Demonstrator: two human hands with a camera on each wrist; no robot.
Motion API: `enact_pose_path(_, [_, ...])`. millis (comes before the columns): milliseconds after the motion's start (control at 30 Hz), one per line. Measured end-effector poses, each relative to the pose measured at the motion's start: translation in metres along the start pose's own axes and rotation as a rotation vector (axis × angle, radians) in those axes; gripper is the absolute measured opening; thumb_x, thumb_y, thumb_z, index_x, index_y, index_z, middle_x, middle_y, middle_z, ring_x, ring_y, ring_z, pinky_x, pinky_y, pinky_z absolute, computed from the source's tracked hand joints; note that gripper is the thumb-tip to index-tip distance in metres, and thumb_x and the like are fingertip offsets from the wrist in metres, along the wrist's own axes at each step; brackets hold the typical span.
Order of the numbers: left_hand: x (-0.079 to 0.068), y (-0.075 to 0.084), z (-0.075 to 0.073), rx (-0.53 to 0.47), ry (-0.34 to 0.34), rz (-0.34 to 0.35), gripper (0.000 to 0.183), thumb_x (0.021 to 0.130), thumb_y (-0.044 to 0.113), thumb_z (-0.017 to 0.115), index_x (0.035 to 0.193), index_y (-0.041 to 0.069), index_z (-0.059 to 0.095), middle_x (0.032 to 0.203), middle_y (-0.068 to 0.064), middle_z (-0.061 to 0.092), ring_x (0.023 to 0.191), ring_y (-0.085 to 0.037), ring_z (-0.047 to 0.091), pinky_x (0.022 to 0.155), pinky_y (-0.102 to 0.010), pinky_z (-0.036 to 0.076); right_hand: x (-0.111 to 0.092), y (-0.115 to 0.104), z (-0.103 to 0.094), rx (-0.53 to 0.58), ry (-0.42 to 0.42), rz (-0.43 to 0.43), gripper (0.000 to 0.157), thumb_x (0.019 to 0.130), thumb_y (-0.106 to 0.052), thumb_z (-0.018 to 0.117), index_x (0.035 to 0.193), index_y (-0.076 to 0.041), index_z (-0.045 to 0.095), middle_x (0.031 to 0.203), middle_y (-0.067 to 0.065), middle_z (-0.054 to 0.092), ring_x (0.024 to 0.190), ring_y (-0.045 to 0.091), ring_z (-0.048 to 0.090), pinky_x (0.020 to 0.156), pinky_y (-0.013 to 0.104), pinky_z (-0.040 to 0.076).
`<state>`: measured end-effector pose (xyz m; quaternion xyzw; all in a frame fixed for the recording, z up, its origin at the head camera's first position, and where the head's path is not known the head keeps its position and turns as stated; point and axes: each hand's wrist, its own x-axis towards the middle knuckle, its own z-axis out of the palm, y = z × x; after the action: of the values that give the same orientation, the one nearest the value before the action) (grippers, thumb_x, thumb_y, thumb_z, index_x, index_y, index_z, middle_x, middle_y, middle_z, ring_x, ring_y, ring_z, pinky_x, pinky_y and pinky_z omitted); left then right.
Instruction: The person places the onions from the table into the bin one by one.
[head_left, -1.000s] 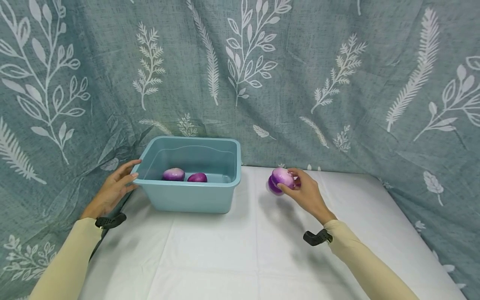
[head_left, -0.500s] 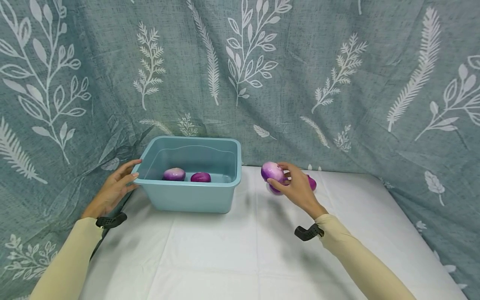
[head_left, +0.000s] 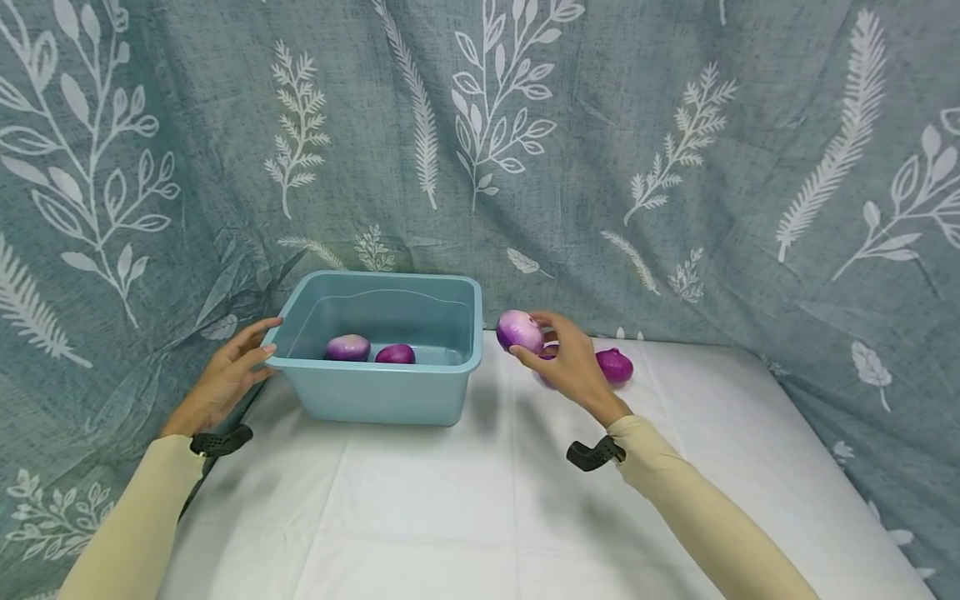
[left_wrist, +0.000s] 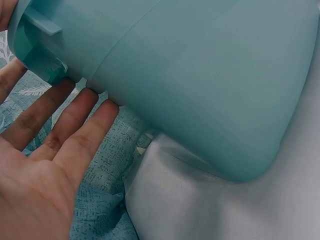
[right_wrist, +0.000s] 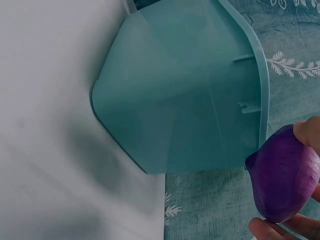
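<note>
My right hand (head_left: 566,354) pinches a purple-and-white onion (head_left: 517,331) between thumb and fingers, above the table and just right of the blue bin (head_left: 375,392). The right wrist view shows this onion's (right_wrist: 285,175) pointed end towards the bin's rim. My left hand (head_left: 225,379) touches the bin's left end, its fingers (left_wrist: 82,140) extended against the outer wall below the rim. Two onions lie inside the bin, a paler one (head_left: 348,348) on the left and a darker one (head_left: 395,354) beside it.
A dark purple onion (head_left: 615,367) lies on the white-covered table (head_left: 420,508) right of my right hand. Another onion (head_left: 545,382) is mostly hidden behind that hand. A leaf-patterned curtain (head_left: 570,208) hangs behind the table and along its sides.
My right hand has moved left towards the bin, carrying the onion up from beside the others. The dark onion on the right has come into view. My left hand stays at the bin.
</note>
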<state>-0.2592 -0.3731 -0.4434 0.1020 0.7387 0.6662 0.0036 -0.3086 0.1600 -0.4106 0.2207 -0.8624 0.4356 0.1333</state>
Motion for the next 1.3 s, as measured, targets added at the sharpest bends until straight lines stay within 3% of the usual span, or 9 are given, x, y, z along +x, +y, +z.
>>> enact_pose_path(233, [0.000, 0.002, 0.001, 0.007, 0.010, -0.013, 0.057, 0.111, 0.027, 0.052, 0.163, 0.024, 0.030, 0.172, -0.004, 0.008, 0.155, -0.031, 0.014, 0.098, -0.023, 0.052, 0.007, -0.014, 0.007, 0.017, 0.003, -0.035, 0.068, 0.088, -0.042, 0.084, 0.142, -0.011, 0.057, 0.125, 0.007, 0.062, 0.104, 0.025, 0.067, 0.085, 0.039, 0.062])
enact_pose_path(400, [-0.001, 0.003, 0.002, 0.024, 0.011, -0.032, 0.058, 0.110, 0.028, 0.052, 0.164, 0.025, 0.030, 0.173, -0.003, 0.006, 0.157, -0.032, 0.009, 0.112, -0.044, 0.042, 0.008, -0.022, 0.012, 0.048, -0.006, -0.047, 0.069, 0.088, -0.041, 0.084, 0.143, -0.011, 0.056, 0.129, 0.008, 0.061, 0.108, 0.026, 0.066, 0.088, 0.041, 0.061])
enact_pose_path(467, [-0.001, 0.003, 0.002, 0.023, 0.012, -0.034, 0.058, 0.110, 0.027, 0.052, 0.164, 0.025, 0.030, 0.173, -0.003, 0.005, 0.157, -0.032, 0.009, 0.113, -0.047, 0.041, 0.008, -0.024, 0.013, 0.051, -0.002, -0.049, 0.069, 0.088, -0.041, 0.084, 0.143, -0.010, 0.056, 0.130, 0.007, 0.061, 0.109, 0.024, 0.066, 0.089, 0.040, 0.061])
enact_pose_path(667, [-0.001, 0.003, 0.002, 0.018, 0.012, -0.027, 0.057, 0.111, 0.026, 0.052, 0.164, 0.024, 0.030, 0.172, -0.005, 0.008, 0.155, -0.033, 0.013, 0.104, -0.032, 0.049, 0.012, -0.030, 0.016, 0.059, 0.026, -0.077, 0.067, 0.089, -0.039, 0.083, 0.144, -0.012, 0.056, 0.131, 0.007, 0.061, 0.109, 0.024, 0.066, 0.088, 0.032, 0.060])
enact_pose_path(867, [0.000, 0.004, 0.002, 0.015, 0.013, -0.027, 0.057, 0.111, 0.026, 0.051, 0.164, 0.025, 0.030, 0.172, -0.005, 0.009, 0.154, -0.032, 0.015, 0.109, -0.039, 0.045, 0.016, -0.036, 0.022, 0.108, 0.028, -0.116, 0.066, 0.088, -0.039, 0.084, 0.142, -0.012, 0.057, 0.131, 0.006, 0.060, 0.110, 0.023, 0.066, 0.089, 0.031, 0.060])
enact_pose_path(1067, [-0.001, 0.004, 0.002, 0.012, 0.006, -0.028, 0.057, 0.111, 0.026, 0.051, 0.164, 0.024, 0.029, 0.172, -0.005, 0.007, 0.155, -0.032, 0.012, 0.107, -0.036, 0.047, 0.016, -0.041, 0.033, 0.119, -0.035, -0.136, 0.066, 0.090, -0.042, 0.082, 0.143, -0.014, 0.056, 0.132, 0.004, 0.060, 0.112, 0.021, 0.064, 0.091, 0.035, 0.060])
enact_pose_path(1133, [-0.001, 0.004, 0.002, 0.012, 0.001, -0.024, 0.057, 0.111, 0.026, 0.051, 0.164, 0.024, 0.029, 0.172, -0.005, 0.006, 0.156, -0.033, 0.011, 0.110, -0.040, 0.046, 0.016, -0.042, 0.035, 0.121, -0.053, -0.149, 0.066, 0.091, -0.042, 0.081, 0.144, -0.014, 0.055, 0.133, 0.003, 0.059, 0.113, 0.020, 0.064, 0.091, 0.035, 0.060])
enact_pose_path(1300, [-0.001, 0.004, 0.002, 0.007, 0.001, -0.020, 0.057, 0.111, 0.026, 0.051, 0.164, 0.023, 0.030, 0.172, -0.005, 0.006, 0.156, -0.033, 0.010, 0.106, -0.033, 0.049, 0.015, -0.046, 0.039, 0.133, -0.072, -0.172, 0.064, 0.090, -0.037, 0.082, 0.144, -0.013, 0.055, 0.134, 0.003, 0.059, 0.113, 0.018, 0.064, 0.090, 0.028, 0.059])
